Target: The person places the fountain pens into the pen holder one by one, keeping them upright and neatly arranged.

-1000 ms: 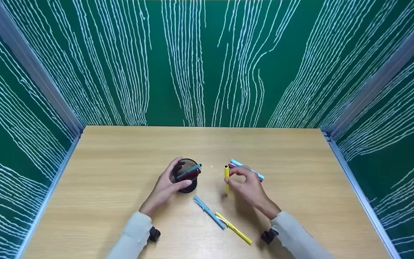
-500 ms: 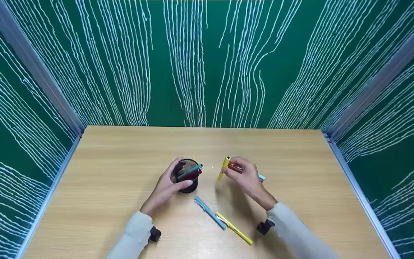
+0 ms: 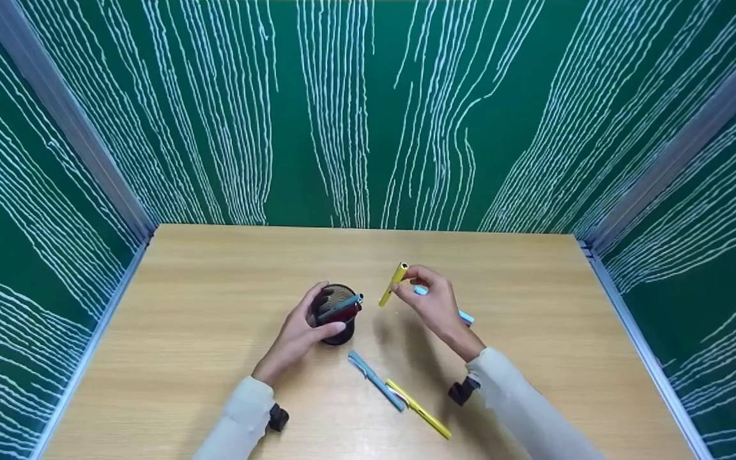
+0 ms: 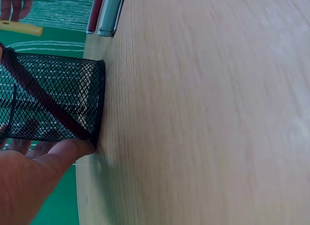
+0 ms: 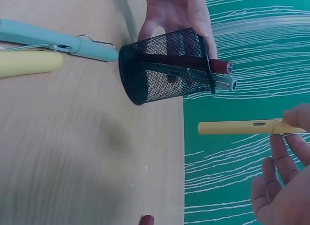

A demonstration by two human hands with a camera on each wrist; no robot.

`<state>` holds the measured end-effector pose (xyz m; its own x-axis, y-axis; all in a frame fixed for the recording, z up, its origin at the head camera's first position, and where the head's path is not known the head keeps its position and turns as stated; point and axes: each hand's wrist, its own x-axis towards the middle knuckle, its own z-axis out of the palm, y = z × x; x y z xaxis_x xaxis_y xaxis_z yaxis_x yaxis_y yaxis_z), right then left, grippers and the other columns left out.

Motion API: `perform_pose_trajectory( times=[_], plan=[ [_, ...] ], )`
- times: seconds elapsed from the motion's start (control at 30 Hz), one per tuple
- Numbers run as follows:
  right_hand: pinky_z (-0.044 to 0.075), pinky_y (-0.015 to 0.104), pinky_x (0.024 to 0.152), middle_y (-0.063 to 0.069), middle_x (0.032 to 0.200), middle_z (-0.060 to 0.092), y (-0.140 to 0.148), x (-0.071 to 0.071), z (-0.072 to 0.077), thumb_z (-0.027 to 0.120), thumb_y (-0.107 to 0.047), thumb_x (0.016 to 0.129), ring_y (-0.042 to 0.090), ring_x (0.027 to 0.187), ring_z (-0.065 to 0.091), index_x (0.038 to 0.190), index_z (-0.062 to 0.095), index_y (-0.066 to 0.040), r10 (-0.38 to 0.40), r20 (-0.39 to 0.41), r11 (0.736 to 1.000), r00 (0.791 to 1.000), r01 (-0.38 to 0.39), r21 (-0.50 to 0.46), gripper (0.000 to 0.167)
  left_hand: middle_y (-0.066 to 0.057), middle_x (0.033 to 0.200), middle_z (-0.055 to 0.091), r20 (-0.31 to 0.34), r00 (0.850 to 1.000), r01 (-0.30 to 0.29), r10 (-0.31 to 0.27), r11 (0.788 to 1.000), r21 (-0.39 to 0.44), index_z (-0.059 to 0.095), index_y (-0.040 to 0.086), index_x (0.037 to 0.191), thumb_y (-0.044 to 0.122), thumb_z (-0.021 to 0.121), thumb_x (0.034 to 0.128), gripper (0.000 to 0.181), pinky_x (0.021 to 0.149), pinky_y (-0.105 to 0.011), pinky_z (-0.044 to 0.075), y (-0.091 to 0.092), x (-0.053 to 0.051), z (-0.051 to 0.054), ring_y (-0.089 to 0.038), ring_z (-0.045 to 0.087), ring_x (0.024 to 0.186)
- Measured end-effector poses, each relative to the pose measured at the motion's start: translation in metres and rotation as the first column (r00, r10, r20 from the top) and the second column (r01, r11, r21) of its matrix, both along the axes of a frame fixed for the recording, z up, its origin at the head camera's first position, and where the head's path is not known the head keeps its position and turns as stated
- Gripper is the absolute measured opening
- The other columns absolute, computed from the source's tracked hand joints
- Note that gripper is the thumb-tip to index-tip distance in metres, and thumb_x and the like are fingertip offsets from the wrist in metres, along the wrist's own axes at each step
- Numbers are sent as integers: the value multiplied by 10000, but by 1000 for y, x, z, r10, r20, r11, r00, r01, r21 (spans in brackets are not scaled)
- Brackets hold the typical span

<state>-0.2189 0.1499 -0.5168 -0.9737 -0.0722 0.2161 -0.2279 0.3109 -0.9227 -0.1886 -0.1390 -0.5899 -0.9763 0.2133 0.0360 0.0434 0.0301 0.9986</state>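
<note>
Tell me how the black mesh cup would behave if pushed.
The black mesh cup looks light, with see-through walls. Pushed high, it may tip, being taller than wide with pens leaning one way. The left hand holding it would probably steady it.

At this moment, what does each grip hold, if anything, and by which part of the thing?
The right grip pinches a yellow pen by its upper part; the left grip holds the cup round its side wall.
</note>
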Motion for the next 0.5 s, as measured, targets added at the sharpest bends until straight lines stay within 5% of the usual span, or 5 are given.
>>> perform_pose_trajectory(
  times=[0.5],
  plan=[
    [537,528,1105,115,1144,761,-18,-13,13,842,-35,951,303,1141,664,1088,798,-11,10,-47,997,999,-14,-77,146,-192,1667,480,5,1000,8,-8,1000,25,365,126,1719,164,908,920,967,1325,-550,272,1,-1,0,-383,451,1547]
  ],
)
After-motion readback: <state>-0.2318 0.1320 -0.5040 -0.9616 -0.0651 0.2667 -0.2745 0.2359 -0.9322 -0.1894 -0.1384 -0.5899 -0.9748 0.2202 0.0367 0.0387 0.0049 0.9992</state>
